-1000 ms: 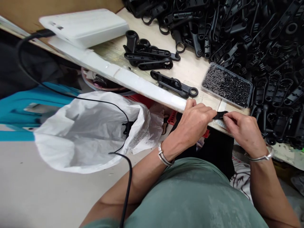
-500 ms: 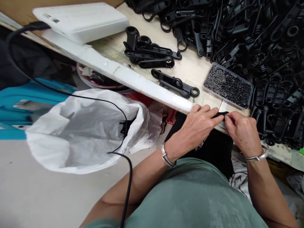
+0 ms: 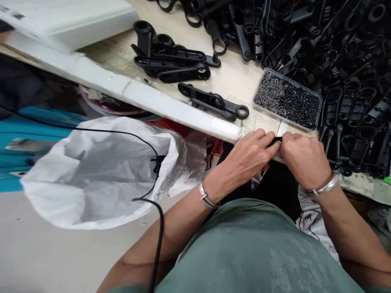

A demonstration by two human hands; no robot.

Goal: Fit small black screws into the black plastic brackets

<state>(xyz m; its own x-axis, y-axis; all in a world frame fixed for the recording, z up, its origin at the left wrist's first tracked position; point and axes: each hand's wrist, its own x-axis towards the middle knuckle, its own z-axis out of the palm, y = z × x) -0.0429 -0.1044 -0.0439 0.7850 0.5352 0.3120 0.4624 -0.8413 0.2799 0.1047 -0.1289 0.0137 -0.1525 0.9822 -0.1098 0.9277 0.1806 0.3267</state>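
At the table's front edge my left hand (image 3: 249,152) is closed on a black plastic part (image 3: 275,140), mostly covered by the fingers. My right hand (image 3: 302,156) is curled into a fist at the part's other end, knuckles up, its fingertips hidden. Just behind the hands stands a clear plastic box (image 3: 258,103) full of tiny dark metal pieces, perhaps screws. To the left of it lies a long black plastic arm (image 3: 215,101) with a ring at one end. Several similar black parts (image 3: 177,59) are stacked farther left.
A big heap of black plastic parts (image 3: 339,61) covers the back and right of the table. A white case (image 3: 70,22) stands at the far left. White padding (image 3: 143,97) runs along the front edge. Below hangs an open white sack (image 3: 100,171), with a black cable (image 3: 160,228) crossing it.
My right hand has turned from a fingertip pinch into a closed fist against the part. The left hand stays on the part. The whole view has shifted slightly.
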